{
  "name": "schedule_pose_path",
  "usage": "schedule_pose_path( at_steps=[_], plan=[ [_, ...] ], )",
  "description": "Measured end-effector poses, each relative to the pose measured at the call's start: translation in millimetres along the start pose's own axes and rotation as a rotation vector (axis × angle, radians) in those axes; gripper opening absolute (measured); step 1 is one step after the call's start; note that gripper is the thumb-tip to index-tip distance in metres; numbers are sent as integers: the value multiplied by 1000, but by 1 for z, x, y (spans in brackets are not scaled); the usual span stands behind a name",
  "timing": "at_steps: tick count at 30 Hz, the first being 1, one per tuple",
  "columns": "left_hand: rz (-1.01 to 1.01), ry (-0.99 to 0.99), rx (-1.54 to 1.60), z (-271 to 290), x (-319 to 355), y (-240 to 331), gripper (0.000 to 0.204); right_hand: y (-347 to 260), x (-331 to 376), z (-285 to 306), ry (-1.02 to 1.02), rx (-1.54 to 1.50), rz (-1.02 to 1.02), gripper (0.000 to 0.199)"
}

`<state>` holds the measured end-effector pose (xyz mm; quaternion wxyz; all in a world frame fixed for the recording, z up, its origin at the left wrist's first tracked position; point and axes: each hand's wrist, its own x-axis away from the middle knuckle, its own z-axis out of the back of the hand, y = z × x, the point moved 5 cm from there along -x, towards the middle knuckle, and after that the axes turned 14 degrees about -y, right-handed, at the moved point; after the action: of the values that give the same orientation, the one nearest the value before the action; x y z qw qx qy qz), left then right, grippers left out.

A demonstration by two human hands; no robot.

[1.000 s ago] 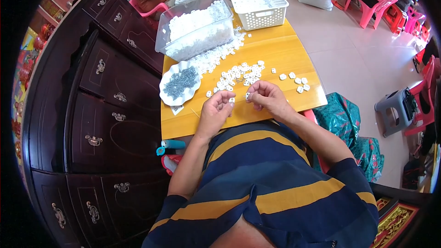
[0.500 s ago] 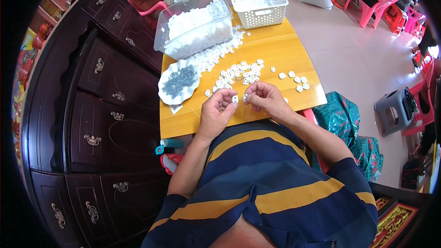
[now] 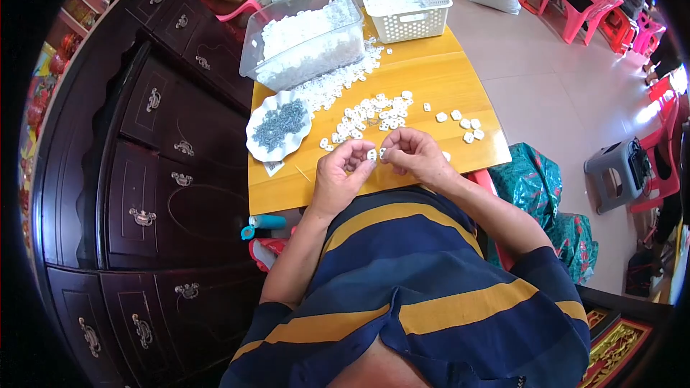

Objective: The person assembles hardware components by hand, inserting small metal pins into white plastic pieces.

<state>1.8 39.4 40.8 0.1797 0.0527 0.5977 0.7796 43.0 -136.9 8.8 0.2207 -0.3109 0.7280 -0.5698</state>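
Observation:
Just above the near edge of the table, both of my hands pinch small parts, close together. My left hand [image 3: 339, 176] is closed on a small white plastic piece [image 3: 371, 154] with dark holes, held between thumb and finger. Facing it, my right hand [image 3: 417, 154] pinches another small white piece [image 3: 382, 152], mostly covered by the fingertips. A narrow gap shows between the two. Beyond my hands lies a loose pile of similar white pieces [image 3: 392, 112], with several more [image 3: 466, 123] off to the right.
A wavy white plate [image 3: 253, 132] of small dark grey parts [image 3: 280, 123] sits left on the wooden table [image 3: 431, 75], near a thin stick [image 3: 302, 173]. Behind are a clear bin [image 3: 309, 61] and a white basket [image 3: 413, 29]. A dark cabinet [image 3: 187, 208] stands left; another person sits far left.
The two white pieces are slightly nearer each other, as my left hand has shifted a little to the right. Across the table, the other person's forearm has risen.

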Motion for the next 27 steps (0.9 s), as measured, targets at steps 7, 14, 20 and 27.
schedule_pose_path(
  at_steps=[7,14,20,27],
  plan=[
    [2,-44,-34,-2,-3,6,24,1,1,-5,-32,-47,0,11],
    [17,-103,-26,5,-7,11,24,4,1,-3,-67,-58,-47,16],
    [8,-206,-162,3,-13,17,34,7,1,-3,-61,-91,-96,20],
    [-223,91,-823,-18,-16,46,42,8,-3,2,-19,-210,-10,17]
  ],
)
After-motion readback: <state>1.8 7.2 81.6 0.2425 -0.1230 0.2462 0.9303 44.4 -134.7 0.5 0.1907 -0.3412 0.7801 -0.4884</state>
